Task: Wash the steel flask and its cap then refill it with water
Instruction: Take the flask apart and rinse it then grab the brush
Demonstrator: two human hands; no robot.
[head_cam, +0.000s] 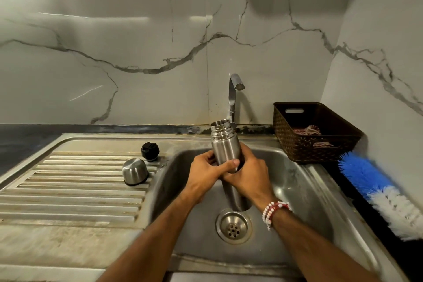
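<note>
The steel flask (225, 146) stands nearly upright over the sink basin (297, 181), its open mouth up and just below the tap (235, 89). My left hand (206, 171) grips the flask's middle from the left, thumb across its front. My right hand (251, 174) wraps round it from the right and behind; a red and white bead bracelet is on that wrist. The flask's lower part (233, 197) shows below the hands. On the drainboard (68, 185) the steel cup cap (135, 171) lies mouth down, with the black stopper (150, 150) just behind it.
No water is seen running from the tap. The drain (234, 227) sits at the basin's floor. A brown plastic basket (315, 131) with cloth inside stands at the back right. A blue and white bottle brush (377, 192) lies along the right counter. Marble walls close the back and right.
</note>
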